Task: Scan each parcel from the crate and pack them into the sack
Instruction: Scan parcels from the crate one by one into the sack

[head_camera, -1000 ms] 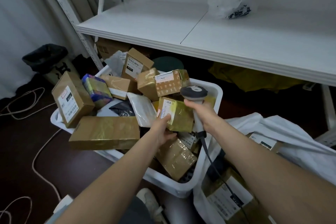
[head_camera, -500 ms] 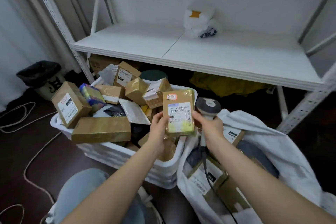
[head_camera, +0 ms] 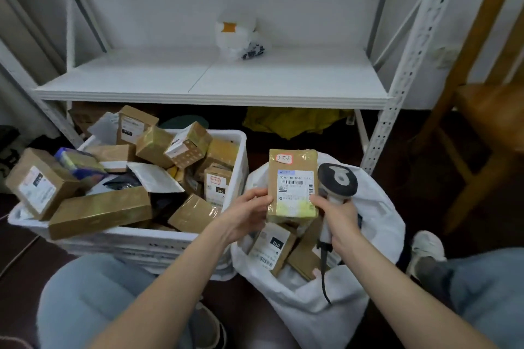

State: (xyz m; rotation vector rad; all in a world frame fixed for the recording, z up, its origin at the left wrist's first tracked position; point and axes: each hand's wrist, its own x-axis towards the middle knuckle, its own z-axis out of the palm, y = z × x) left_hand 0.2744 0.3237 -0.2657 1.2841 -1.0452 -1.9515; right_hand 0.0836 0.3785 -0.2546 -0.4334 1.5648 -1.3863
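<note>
The left hand (head_camera: pixel 246 214) grips the lower left edge of a flat brown parcel (head_camera: pixel 292 161), fingers curled against its side. The right hand (head_camera: pixel 338 217) is wrapped round the handle of a barcode scanner (head_camera: pixel 336 179), and one of its fingertips (head_camera: pixel 314 200) touches the parcel's lower right edge. The parcel stands upright between the two hands, label face toward the camera, directly above the open mouth of the white sack (head_camera: pixel 380 218). The scanner head sits just beside the parcel's right edge; its cable (head_camera: pixel 323 280) hangs down into the sack. Inside the sack lie several labelled brown boxes (head_camera: pixel 269 246). To the left, touching the sack, stands the white crate (head_camera: pixel 239 150), heaped with parcels; a long brown box (head_camera: pixel 99 211) lies across its near rim. Behind both stands a white metal shelf (head_camera: pixel 215 81) carrying a white bag (head_camera: pixel 236 37). A wooden chair (head_camera: pixel 487 110) stands to the right.
</note>
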